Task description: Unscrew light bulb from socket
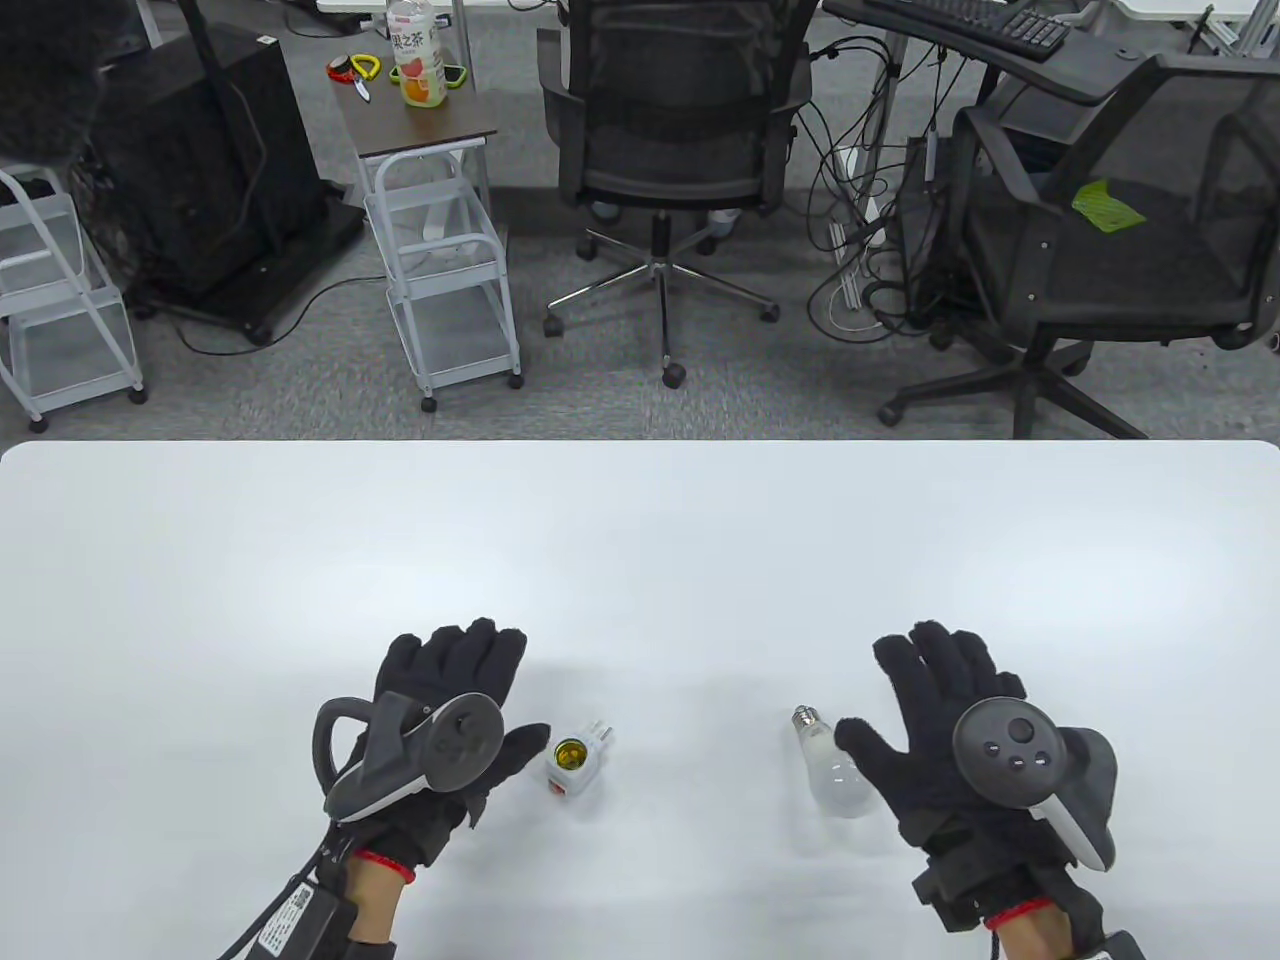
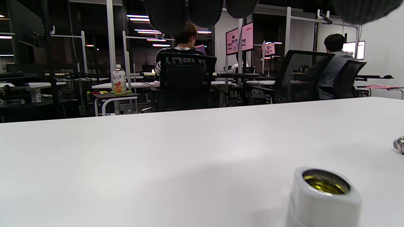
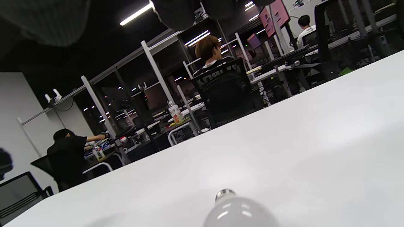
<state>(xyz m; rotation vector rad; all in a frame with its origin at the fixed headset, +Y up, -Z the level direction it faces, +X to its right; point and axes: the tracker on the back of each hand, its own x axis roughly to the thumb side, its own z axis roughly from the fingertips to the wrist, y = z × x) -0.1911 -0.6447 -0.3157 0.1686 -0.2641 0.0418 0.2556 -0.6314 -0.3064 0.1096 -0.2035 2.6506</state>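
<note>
Bulb and socket lie apart on the white table (image 1: 640, 560), and neither hand has hold of anything. Over on the left side, the left hand (image 1: 440, 730) lies flat, palm down, fingers spread and pointing away from the person, its thumb reaching toward the white socket adapter (image 1: 575, 765) just beside it; from above, thumb tip and socket look very close, though whether they touch cannot be told. That socket stands with its brass-lined mouth facing up and its plug prongs sticking out toward the far side, and the left wrist view catches the same threaded brass opening low at its right, plainly with no bulb in it. Across to the other side: the light bulb (image 1: 835, 775) lies on its side, the metal screw base aimed away and a touch left, the frosted globe nearer the person. The right hand (image 1: 950, 730) is splayed open as well, palm down, and its thumb stretches out over the globe's right flank; contact cannot be confirmed. From the right wrist view, the globe sits right at the bottom edge, base pointing off across the tabletop. Bulb and socket are well apart, both lying in the gap between the two hands, each one hard by its own hand.
</note>
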